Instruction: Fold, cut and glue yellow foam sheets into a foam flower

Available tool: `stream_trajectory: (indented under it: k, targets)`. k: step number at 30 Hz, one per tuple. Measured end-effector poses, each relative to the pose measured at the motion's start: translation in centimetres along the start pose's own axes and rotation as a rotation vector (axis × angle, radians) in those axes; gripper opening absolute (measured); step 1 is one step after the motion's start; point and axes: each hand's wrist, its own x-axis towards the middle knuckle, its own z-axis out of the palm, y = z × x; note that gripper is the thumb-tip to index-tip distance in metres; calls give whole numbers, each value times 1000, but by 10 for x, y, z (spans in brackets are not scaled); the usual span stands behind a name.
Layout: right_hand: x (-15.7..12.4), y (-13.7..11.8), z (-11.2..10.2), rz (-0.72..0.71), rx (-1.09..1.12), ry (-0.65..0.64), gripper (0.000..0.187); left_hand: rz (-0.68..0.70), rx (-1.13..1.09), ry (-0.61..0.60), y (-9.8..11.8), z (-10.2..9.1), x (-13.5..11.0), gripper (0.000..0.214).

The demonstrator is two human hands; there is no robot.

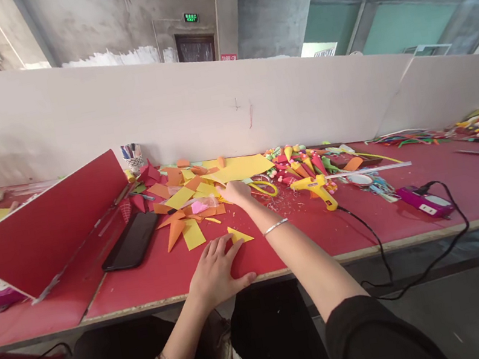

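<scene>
Head view: the left hand (216,272) lies flat, palm down, on the red table (304,236), close to its near edge, fingers spread wide and holding nothing. A small yellow triangle (240,235) of paper lies just beyond its fingertips, a little to the right; whether a finger touches it is not clear.

The right hand (235,192) is stretched far out over the table, a silver bangle (275,227) on its wrist. It rests, fingers curled down, on the right edge of a heap of orange and yellow scraps (182,204). Whether it grips anything cannot be told, as the fingers are hidden under the back of the hand. The yellow scissors (265,188) lie just to its right, and a big yellow sheet (238,169) lies just beyond it.

Further right sits a yellow glue gun (317,188), its black cord (370,231) running off the near edge. Beyond the gun is a pile of coloured cones (301,164). Left of the scraps lie a black phone (130,240) and a tilted red board (45,227); a pen cup (132,157) stands by the far wall.
</scene>
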Motion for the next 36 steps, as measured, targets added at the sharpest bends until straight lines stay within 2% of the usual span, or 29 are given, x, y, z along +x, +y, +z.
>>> stream_trajectory:
  k: [6,11,14,20,24,27,32,36]
  targets:
    - [3,5,3,-6,-6,-41,31,-21,-18,-21,3,-3,0,67]
    - [-6,36,-22,-171,-26,-65,30,-25,-16,-40,4,-4,-1,67]
    - [-17,51,-38,-283,-57,-124,28,-11,-12,-29,3,-3,-1,67]
    - [-39,51,-40,-427,-120,-247,20,-2,-15,-15,1,-1,0,66]
    - [-45,47,-41,-429,-151,-265,21,0,-24,-14,0,0,0,66]
    - [-45,46,-49,-407,-196,-267,20,10,-31,2,0,1,-1,66]
    - [-34,33,-62,-308,-297,-264,13,13,-13,13,0,1,0,65]
    - [-20,12,-50,-208,-284,-277,18,7,-5,12,0,1,0,65]
